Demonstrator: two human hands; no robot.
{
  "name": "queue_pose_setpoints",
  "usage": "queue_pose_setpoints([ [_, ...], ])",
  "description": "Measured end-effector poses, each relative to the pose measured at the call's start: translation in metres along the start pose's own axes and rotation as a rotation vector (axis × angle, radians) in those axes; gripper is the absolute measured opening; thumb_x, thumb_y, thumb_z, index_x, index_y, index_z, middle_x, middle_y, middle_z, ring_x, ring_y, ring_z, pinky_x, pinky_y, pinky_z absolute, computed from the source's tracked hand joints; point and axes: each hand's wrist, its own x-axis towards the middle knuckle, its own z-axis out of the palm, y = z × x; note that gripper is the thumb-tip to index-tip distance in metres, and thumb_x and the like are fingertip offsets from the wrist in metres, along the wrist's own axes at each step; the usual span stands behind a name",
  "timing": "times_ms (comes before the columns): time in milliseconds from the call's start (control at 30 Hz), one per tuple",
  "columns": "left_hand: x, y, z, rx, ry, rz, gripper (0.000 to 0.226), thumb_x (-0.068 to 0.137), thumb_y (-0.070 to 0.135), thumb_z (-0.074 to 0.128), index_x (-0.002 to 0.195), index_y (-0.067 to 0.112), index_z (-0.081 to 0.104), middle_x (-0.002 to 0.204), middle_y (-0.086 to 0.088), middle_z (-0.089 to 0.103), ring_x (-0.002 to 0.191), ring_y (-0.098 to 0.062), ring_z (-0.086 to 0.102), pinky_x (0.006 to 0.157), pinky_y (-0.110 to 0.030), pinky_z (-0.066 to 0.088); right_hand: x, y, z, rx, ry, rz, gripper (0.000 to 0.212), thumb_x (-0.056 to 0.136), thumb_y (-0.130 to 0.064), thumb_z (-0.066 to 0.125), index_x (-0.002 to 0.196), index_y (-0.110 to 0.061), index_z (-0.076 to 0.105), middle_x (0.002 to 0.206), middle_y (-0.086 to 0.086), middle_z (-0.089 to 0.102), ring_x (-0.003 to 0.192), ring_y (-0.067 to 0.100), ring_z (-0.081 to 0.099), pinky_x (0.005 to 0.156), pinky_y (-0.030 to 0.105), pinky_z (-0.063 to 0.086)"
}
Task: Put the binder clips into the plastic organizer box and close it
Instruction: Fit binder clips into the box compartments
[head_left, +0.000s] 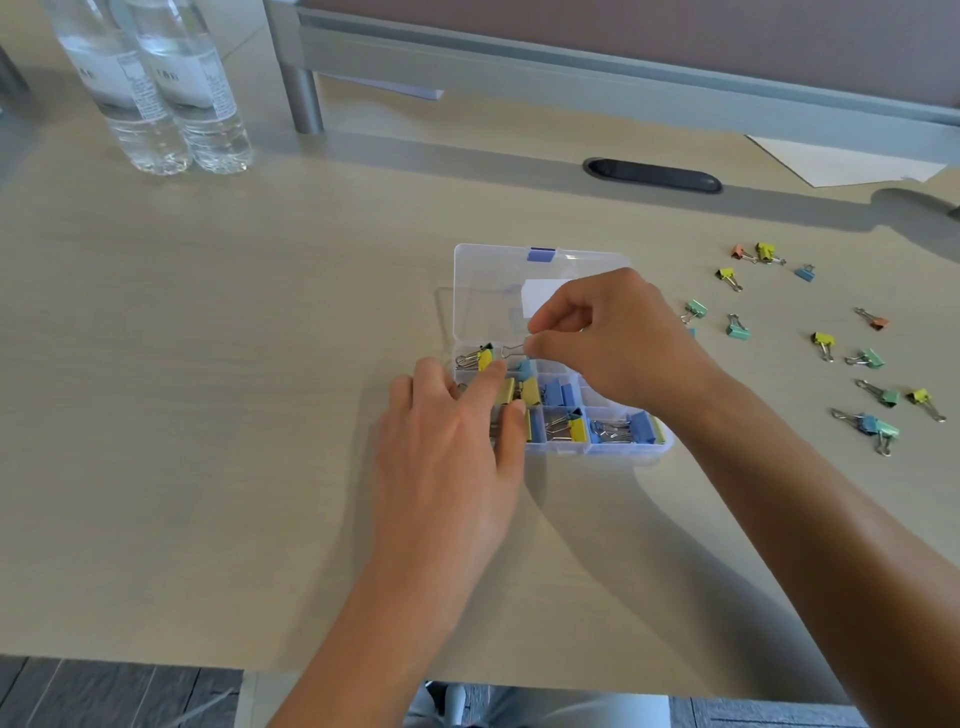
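Head view, right hand (613, 338) pinching blue binder clip (521, 364) — wire handles pointing left, left hand (457, 415) open — flat on organizer box (597, 452)

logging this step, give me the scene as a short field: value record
surface: desk
organizer box: on the desk, lid open and raised
in box: yellow and blue binder clips across several compartments
right hand: over the box, grip pinching the wire handle of a blue binder clip
left hand: resting on the box's left side
loose binder clips: scattered on the desk right of the box
water bottles: two, far left
task state: unfinished
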Motion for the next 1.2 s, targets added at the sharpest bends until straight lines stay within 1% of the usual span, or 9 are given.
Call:
queue_pose_setpoints([
  [133, 0.000, -0.001, 0.000, 0.004, 0.002, 0.002, 0.042, 0.094, 0.047, 0.046, 0.131, 0.033, 0.061, 0.090, 0.003, 0.037, 0.086, -0.022, 0.045, 0.064, -0.039, 0.046, 0.004, -0.004, -0.001, -0.039, -0.036, 0.010, 0.003, 0.085, -0.025, 0.080, 0.084, -0.022, 0.080, 0.072, -0.013, 0.071, 0.065, -0.001, 0.061, 0.051, 0.002, 0.039],
  [233, 0.000, -0.001, 0.000, 0.007, 0.001, 0.007, 0.043, 0.094, 0.047, 0.045, 0.132, 0.033, 0.060, 0.090, 0.003, 0.037, 0.086, -0.021, 0.045, 0.064, -0.038, 0.045, 0.007, -0.007, -0.001, -0.051, -0.062, 0.022, 0.005, 0.086, -0.028, 0.079, 0.085, -0.024, 0.080, 0.074, -0.014, 0.070, 0.068, 0.002, 0.059, 0.054, 0.008, 0.036],
  [567, 0.000, -0.003, 0.001, 0.010, 0.003, 0.002, 0.043, 0.093, 0.050, 0.042, 0.130, 0.035, 0.060, 0.088, 0.004, 0.035, 0.082, -0.018, 0.041, 0.062, -0.035, 0.042, 0.011, -0.008, 0.003, -0.078, -0.083, 0.011, 0.009, 0.086, -0.027, 0.080, 0.085, -0.018, 0.081, 0.063, -0.011, 0.064, 0.056, 0.005, 0.054, 0.043, 0.002, 0.034],
  [733, 0.000, -0.003, 0.001, 0.007, -0.001, 0.008, 0.041, 0.095, 0.049, 0.046, 0.130, 0.035, 0.060, 0.088, 0.004, 0.036, 0.083, -0.019, 0.043, 0.063, -0.036, 0.044, 0.009, -0.006, 0.005, -0.124, -0.074, -0.011, 0.007, 0.086, -0.025, 0.079, 0.084, -0.018, 0.081, 0.072, -0.007, 0.071, 0.063, 0.007, 0.060, 0.046, 0.001, 0.037],
  [833, 0.000, -0.002, 0.001, 0.004, -0.006, 0.004, 0.043, 0.094, 0.049, 0.044, 0.131, 0.035, 0.059, 0.089, 0.004, 0.038, 0.085, -0.019, 0.044, 0.064, -0.036, 0.045, 0.007, -0.007, 0.006, -0.148, -0.068, -0.028, 0.004, 0.085, -0.021, 0.078, 0.084, -0.018, 0.080, 0.073, -0.008, 0.072, 0.067, 0.010, 0.066, 0.050, 0.004, 0.042],
  [933, 0.000, -0.002, 0.001, 0.001, -0.006, 0.001, 0.044, 0.093, 0.049, 0.043, 0.132, 0.035, 0.059, 0.090, 0.004, 0.038, 0.084, -0.018, 0.043, 0.063, -0.036, 0.044, 0.006, -0.008, 0.008, -0.168, -0.058, -0.048, 0.002, 0.084, -0.018, 0.078, 0.085, -0.017, 0.079, 0.072, -0.010, 0.070, 0.067, 0.009, 0.065, 0.055, 0.008, 0.044],
  [1033, 0.000, -0.002, 0.001, 0.000, -0.004, 0.004, 0.044, 0.093, 0.049, 0.045, 0.133, 0.034, 0.058, 0.090, 0.004, 0.038, 0.084, -0.017, 0.042, 0.063, -0.035, 0.043, 0.005, -0.008, 0.008, -0.149, -0.049, -0.047, 0.001, 0.084, -0.018, 0.078, 0.083, -0.017, 0.077, 0.070, -0.010, 0.070, 0.066, 0.010, 0.067, 0.052, 0.007, 0.046],
  [1133, -0.002, -0.001, -0.002, -0.028, 0.011, -0.014, 0.045, 0.094, 0.048, 0.042, 0.135, 0.033, 0.054, 0.091, 0.005, 0.039, 0.085, -0.017, 0.042, 0.065, -0.036, 0.044, 0.001, -0.007, 0.006, -0.072, 0.000, -0.066, 0.006, 0.084, -0.023, 0.079, 0.081, -0.020, 0.076, 0.068, -0.009, 0.070, 0.058, 0.000, 0.061, 0.054, 0.004, 0.045],
  [1200, -0.002, -0.001, -0.004, -0.053, 0.022, -0.022, 0.043, 0.096, 0.046, 0.041, 0.135, 0.031, 0.052, 0.092, 0.004, 0.042, 0.087, -0.019, 0.044, 0.067, -0.039, 0.046, -0.004, -0.006, 0.002, -0.028, 0.056, -0.084, 0.009, 0.087, -0.026, 0.079, 0.081, -0.020, 0.075, 0.068, -0.008, 0.071, 0.058, 0.000, 0.059, 0.055, 0.004, 0.044],
])
